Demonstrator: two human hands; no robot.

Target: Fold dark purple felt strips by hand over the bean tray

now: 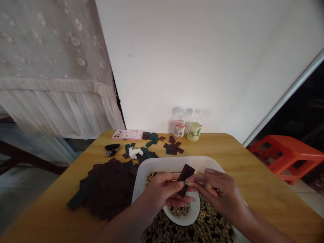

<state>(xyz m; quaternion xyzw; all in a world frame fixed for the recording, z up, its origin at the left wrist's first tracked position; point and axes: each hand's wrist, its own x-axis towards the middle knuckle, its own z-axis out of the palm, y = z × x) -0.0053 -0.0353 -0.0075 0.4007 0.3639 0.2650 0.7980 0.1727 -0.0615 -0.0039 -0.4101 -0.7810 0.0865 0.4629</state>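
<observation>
My left hand [167, 189] grips a small dark brown rectangular piece [186, 172], flat and thin, tilted between thumb and fingers. Against the right side of that piece, my right hand [217, 189] has its thumb and fingertip pinched together; anything between them is too small to make out. Both hands are over a white bowl [182, 221] with a dark rim and some tan beads inside. The bowl rests in a white plastic tub [144, 165] full of small round tan and black beads [212, 222]. My hands hide part of the bowl and tub.
A heap of dark brown and green pieces [108, 185] lies left of the tub. Behind are crumpled white tissue [135, 153], keys with a black fob [112, 148], a pink phone [127, 135] and two bottles [179, 128] by the wall. An orange stool [291, 155] stands right.
</observation>
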